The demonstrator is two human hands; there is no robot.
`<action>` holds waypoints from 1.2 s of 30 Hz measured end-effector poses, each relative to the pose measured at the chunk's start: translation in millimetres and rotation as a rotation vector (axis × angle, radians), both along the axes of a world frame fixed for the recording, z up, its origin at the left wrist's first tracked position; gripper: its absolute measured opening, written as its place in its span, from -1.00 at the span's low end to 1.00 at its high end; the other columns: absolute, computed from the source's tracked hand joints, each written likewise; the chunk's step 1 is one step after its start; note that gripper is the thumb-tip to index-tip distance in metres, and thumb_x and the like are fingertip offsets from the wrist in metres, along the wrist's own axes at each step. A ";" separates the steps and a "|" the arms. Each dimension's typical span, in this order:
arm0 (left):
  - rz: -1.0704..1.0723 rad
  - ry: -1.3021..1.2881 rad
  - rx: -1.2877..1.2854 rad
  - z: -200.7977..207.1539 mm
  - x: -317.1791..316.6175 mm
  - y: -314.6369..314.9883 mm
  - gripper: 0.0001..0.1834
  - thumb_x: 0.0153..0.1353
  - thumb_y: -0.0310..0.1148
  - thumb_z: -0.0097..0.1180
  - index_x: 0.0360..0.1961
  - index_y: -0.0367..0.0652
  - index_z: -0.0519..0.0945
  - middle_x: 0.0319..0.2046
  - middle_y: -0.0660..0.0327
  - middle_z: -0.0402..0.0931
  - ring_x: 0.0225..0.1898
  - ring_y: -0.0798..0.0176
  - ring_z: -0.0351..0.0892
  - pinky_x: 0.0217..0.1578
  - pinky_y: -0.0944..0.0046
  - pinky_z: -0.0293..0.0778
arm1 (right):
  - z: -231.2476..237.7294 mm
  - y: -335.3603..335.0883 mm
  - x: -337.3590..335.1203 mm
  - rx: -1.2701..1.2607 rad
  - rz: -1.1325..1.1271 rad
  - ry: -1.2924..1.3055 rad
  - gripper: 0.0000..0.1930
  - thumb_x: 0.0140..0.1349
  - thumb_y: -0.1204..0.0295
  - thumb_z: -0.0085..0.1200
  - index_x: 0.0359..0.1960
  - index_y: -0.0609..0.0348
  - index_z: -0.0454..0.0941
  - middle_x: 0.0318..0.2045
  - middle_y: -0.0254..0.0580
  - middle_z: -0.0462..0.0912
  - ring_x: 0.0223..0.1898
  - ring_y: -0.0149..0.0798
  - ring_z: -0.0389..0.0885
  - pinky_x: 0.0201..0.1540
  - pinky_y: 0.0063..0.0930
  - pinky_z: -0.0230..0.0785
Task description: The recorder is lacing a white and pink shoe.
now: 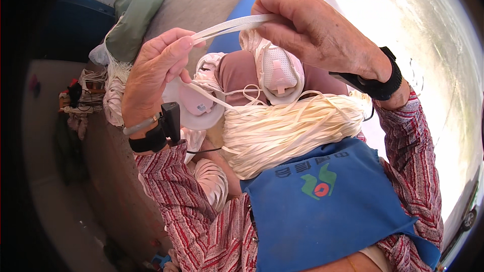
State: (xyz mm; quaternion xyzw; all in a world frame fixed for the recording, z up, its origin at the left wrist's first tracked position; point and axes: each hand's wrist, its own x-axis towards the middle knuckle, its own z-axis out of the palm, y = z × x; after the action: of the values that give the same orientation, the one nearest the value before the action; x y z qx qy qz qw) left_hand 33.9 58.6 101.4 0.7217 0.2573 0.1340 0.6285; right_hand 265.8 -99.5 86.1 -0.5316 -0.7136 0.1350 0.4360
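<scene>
Between my two hands a flat white shoelace [229, 24] is drawn out, doubled in part, above my knees. My left hand [160, 65] pinches one end between thumb and fingers; a strand hangs from it towards my lap. On the other side, my right hand [310, 30] is closed on the lace, its fingertips partly hidden. Below rest a pale pink and white sneaker [280, 73] between my knees and another pale sneaker [196, 102] by my left knee. A thick bundle of cream laces [297, 131] lies across my lap, with loose loops above it.
A blue apron [312, 221] covers my front. Beyond my knees is a blue sheet [252, 0]. At the left stand a green sack [133, 22] and coiled white laces [115, 95]. More white coils [210, 184] sit beside my left thigh.
</scene>
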 end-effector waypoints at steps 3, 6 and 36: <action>-0.047 0.005 0.028 -9.6 4.4 -0.6 -0.65 0.39 -0.18 0.06 -0.14 -0.32 0.61 -0.67 0.51 0.21 -0.65 0.62 0.14 -0.45 0.48 0.44 | 11.9 -9.8 -0.3 -0.070 -0.063 -0.205 -0.85 0.39 0.43 0.03 -0.17 0.29 0.53 -0.55 -0.22 0.48 -0.52 -0.35 0.42 -0.41 -0.44 0.32; -0.031 -0.022 0.026 -10.7 0.9 5.9 -0.62 0.40 -0.14 0.04 -0.16 -0.32 0.61 -0.67 0.50 0.22 -0.64 0.62 0.16 -0.43 0.47 0.47 | 5.6 -2.5 9.9 0.003 -0.062 -0.299 -0.84 0.39 0.44 0.02 -0.13 0.28 0.54 -0.57 -0.27 0.51 -0.58 -0.35 0.40 -0.48 -0.42 0.30; -0.310 -0.060 0.421 -85.6 139.4 -66.7 -0.70 0.39 -0.29 0.02 -0.06 -0.31 0.62 -0.33 0.17 0.61 -0.29 0.34 0.54 -0.22 0.36 0.44 | 118.1 -95.9 169.5 0.615 -0.574 0.667 -0.58 0.52 0.18 -0.25 -0.27 0.28 0.55 -0.54 -0.30 0.57 -0.71 -0.61 0.14 -0.69 -0.65 -0.01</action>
State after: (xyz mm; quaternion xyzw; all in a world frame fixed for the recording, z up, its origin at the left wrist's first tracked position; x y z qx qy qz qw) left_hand 173.2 -8.1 15.8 0.8631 0.0914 0.1084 0.4847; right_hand 435.2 -195.5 204.2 -0.4811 -0.3690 -0.0433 0.7940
